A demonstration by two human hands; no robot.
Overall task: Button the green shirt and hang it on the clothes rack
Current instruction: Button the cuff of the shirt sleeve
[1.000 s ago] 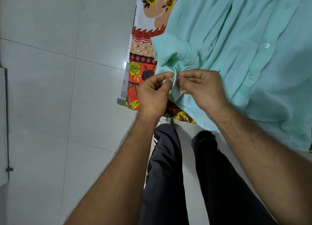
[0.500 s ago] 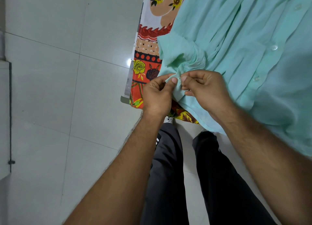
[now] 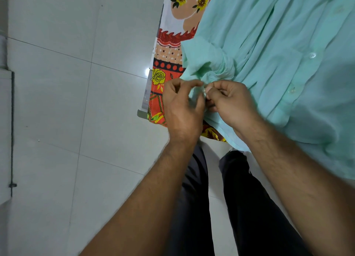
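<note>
Head view looks straight down: the green shirt (image 3: 269, 44) lies spread over a flower-printed cloth (image 3: 167, 67), filling the frame from about twelve o'clock round to three o'clock, with its lower edge hanging off the cloth's near border. A bunched sleeve (image 3: 205, 63) sits at the shirt's nine o'clock side, its cuff end turned down toward the hands. Just above the frame's centre the two hands meet, touching at the fingertips. The left hand (image 3: 182, 106) pinches a fold of the sleeve's pale green fabric between thumb and forefinger; the right hand (image 3: 232, 102), at its three o'clock, has its fingers curled in and grips the same fold from the other side — whether a button lies between the fingertips cannot be told. Two white buttons show on the shirt front, one (image 3: 312, 55) at two o'clock and another (image 3: 292, 90) nearer the right wrist. Pale floor tiles (image 3: 67, 102) fill the nine o'clock half, and dark trousers (image 3: 249, 198) stand at six o'clock.
</note>
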